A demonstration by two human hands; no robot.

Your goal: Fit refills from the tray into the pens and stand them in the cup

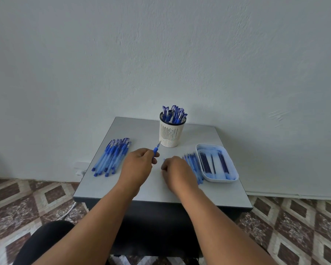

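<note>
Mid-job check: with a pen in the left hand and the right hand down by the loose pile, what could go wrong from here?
1. The pen in the left hand points its tip at the cup, very near its base; a push forward might nudge the cup, already crowded with pens.
2. The right hand covers part of the pile beside the tray; lifting it carelessly may scatter pieces toward the table edge.

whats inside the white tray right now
The tray holds several dark refills lying lengthwise on a blue-stained floor. Its near wall hides whatever lies right behind it.
</note>
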